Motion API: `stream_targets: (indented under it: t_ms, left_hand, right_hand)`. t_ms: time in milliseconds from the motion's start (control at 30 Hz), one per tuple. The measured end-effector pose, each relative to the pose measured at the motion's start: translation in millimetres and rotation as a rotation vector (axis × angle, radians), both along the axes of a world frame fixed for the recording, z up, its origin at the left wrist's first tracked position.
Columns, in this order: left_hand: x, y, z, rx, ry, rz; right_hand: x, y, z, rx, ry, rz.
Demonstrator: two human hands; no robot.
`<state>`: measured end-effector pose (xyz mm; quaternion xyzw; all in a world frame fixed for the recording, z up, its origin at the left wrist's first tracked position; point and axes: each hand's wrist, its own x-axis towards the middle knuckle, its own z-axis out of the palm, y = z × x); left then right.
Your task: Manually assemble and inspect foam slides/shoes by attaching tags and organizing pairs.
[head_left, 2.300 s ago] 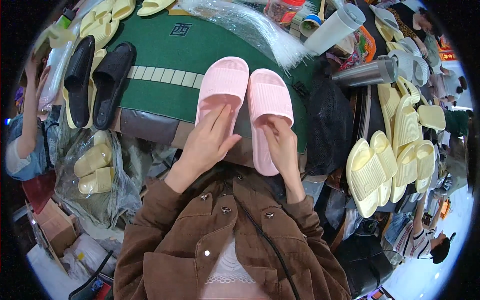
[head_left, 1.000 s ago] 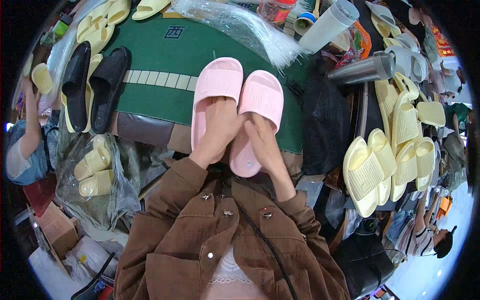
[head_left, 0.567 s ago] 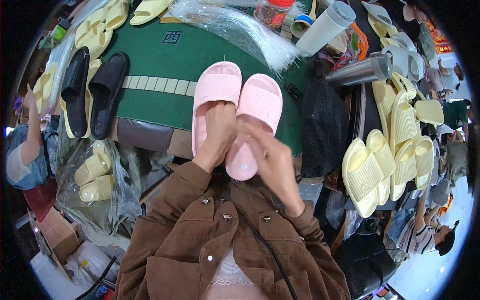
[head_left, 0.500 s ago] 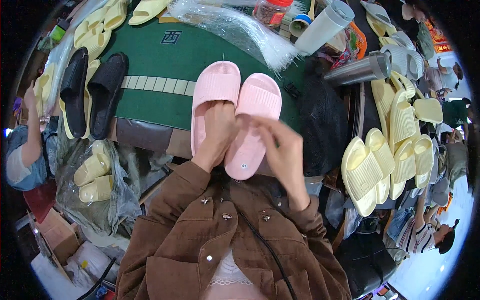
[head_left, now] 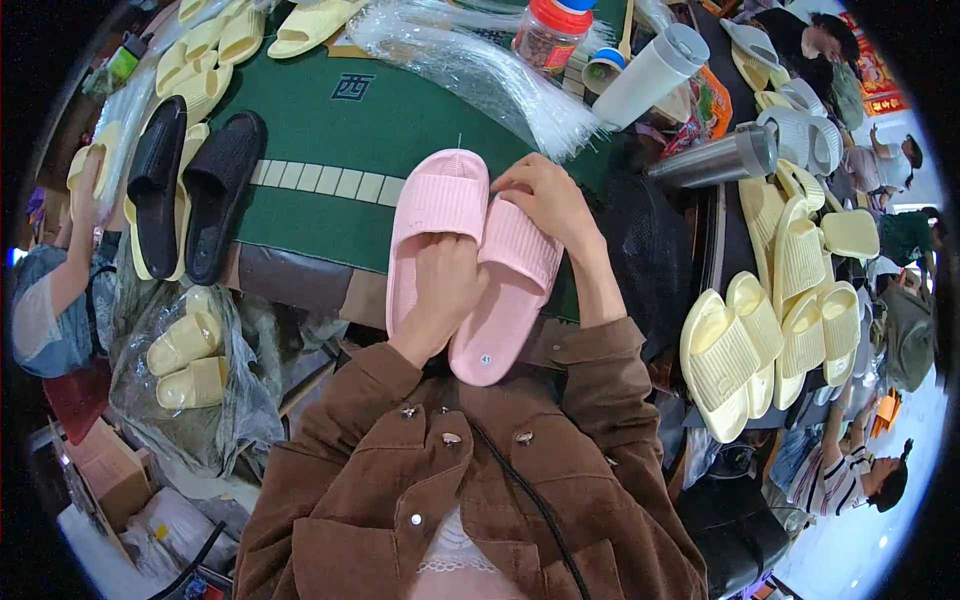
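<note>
Around pink slippers (head_left: 438, 205), black slippers (head_left: 224, 180), white tumbler (head_left: 648, 78).

Here we are up on the wearer's head, the left of two fisheyes peering steeply down, with the brown jacket (head_left: 340, 480) filling the near, lower edge, the left hand (head_left: 445, 285) and the right hand (head_left: 548, 205) close in around the middle, and the green tabletop (head_left: 380, 130) stretching away above them. So wide, too: straight edges bend outward, and a person in a striped top (head_left: 825, 485), far right, shows up sideways!
</note>
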<state>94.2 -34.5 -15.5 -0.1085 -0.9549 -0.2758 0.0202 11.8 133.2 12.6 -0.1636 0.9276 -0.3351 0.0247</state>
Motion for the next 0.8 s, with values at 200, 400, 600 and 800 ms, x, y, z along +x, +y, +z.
stream_targets:
  t_ms: [200, 400, 600, 800]
  left_hand:
    - [-0.4, 0.6, 0.1, 0.042, 0.031, 0.014]
    - [-2.0, 0.5, 4.3, 0.021, -0.054, 0.008]
    - [0.1, -0.8, -0.3, 0.029, 0.038, -0.017]
    - [3.9, -3.3, 0.5, 0.089, 0.023, -0.038]
  right_hand:
    - [2.1, 4.4, -2.3, -0.099, 0.021, 0.062]
    - [1.4, 4.8, -2.0, -0.167, -0.053, 0.036]
    - [-6.8, -12.7, -4.4, -0.409, -0.071, -0.168]
    - [-35.7, -34.1, -18.6, -0.575, -0.305, -0.102]
